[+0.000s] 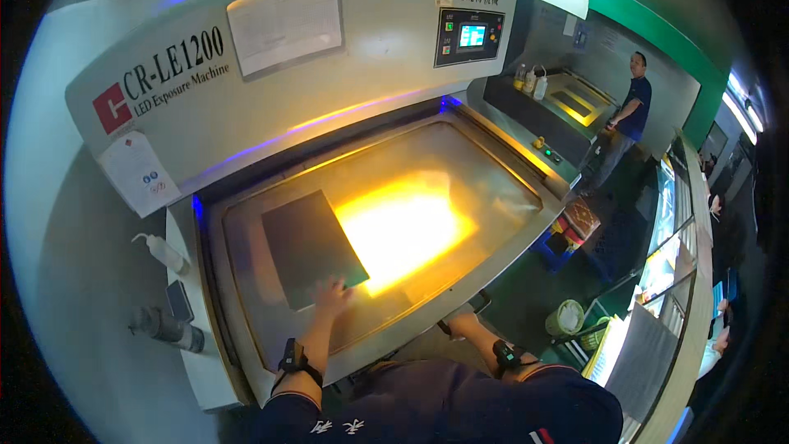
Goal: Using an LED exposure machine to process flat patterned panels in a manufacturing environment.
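A dark rectangular sheet (312, 247) lies flat on the left half of the glass bed of a large exposure machine (394, 127). My left hand (333, 296) reaches over the bed's front edge, fingers spread at the sheet's near right corner, not wrapped round anything. Beside the sheet, a bright yellow glow (403, 226) fills the middle of the bed. My right hand (462, 324) is low at the machine's front, closed on a dark bar handle (486, 300); its fingers are partly hidden. Each forearm wears a black strapped device.
A white squeeze bottle (164, 253), a phone (179, 301) and a grey bottle (167, 329) are on the left ledge. A control panel (469, 36) sits on the hood. Another person (631, 115) stands by a second lit machine. At right are a waste bin (565, 318) and a light table (612, 345).
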Action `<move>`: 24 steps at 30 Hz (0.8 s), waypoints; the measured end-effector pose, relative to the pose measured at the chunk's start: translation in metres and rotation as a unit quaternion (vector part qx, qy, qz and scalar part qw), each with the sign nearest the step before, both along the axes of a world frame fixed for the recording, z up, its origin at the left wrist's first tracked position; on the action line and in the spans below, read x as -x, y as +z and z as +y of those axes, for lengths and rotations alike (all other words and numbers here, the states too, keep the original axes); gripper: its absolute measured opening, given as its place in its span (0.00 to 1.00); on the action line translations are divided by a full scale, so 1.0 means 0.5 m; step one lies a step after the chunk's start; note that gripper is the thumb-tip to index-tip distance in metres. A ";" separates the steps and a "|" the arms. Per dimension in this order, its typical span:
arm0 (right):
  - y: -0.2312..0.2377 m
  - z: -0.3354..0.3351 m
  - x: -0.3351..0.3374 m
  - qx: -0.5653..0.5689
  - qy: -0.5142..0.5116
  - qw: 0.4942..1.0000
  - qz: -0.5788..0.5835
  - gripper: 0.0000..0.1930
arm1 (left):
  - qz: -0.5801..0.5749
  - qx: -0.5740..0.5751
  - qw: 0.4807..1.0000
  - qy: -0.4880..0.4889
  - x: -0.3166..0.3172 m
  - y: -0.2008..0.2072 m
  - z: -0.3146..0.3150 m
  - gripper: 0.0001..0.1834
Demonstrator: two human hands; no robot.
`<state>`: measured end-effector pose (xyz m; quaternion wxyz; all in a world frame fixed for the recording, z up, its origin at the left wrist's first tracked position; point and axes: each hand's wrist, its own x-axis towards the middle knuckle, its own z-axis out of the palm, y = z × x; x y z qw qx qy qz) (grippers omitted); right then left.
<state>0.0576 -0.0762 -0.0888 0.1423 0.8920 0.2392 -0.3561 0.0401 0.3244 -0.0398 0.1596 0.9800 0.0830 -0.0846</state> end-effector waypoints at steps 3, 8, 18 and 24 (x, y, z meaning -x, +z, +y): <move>0.001 0.000 0.013 -0.011 -0.016 1.000 -0.009 0.16 | -0.007 0.010 0.999 0.041 0.067 -0.078 0.054 0.34; 0.041 0.021 0.035 -0.043 -0.048 0.998 0.001 0.17 | -0.065 -0.103 0.992 0.032 0.116 -0.048 0.022 0.38; -0.005 -0.130 0.150 -0.427 -0.377 0.821 -0.033 0.17 | -0.095 -0.103 0.990 0.029 0.103 -0.056 0.022 0.38; 0.017 -0.222 0.176 -0.384 -0.282 0.871 0.120 0.16 | 0.103 -0.053 0.986 0.122 0.017 -0.070 -0.109 0.63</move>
